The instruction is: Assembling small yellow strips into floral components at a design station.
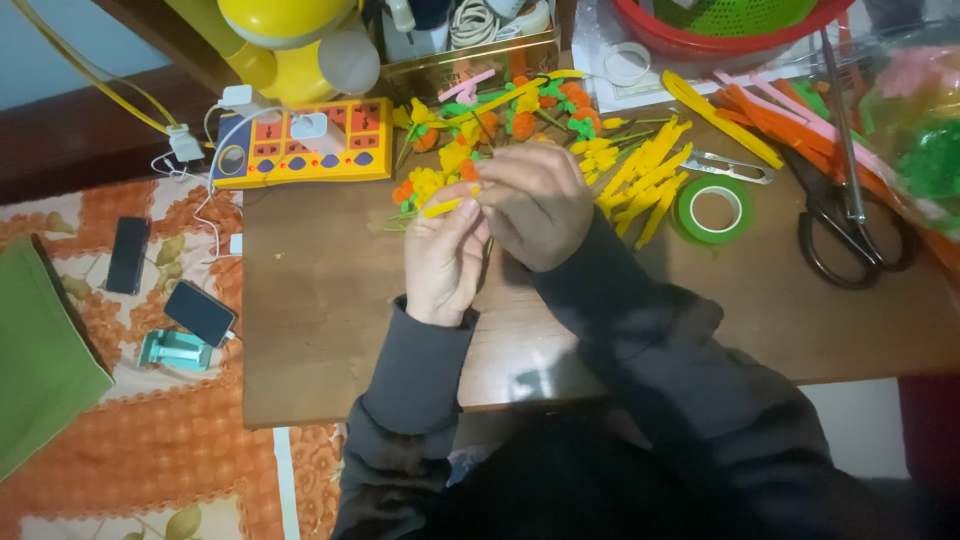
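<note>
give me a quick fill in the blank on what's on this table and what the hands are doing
1. Both hands, the left hand and the right hand, pinch a short fuzzy stem whose colour is ____.
2. The roll of tape right of the hands is ____ in colour.
3. The big scissors near the table's right end have ____ handles.
4. Two phones lie on the patterned cloth to the ____ of the wooden table.

Missing words: yellow; green; black; left
</note>
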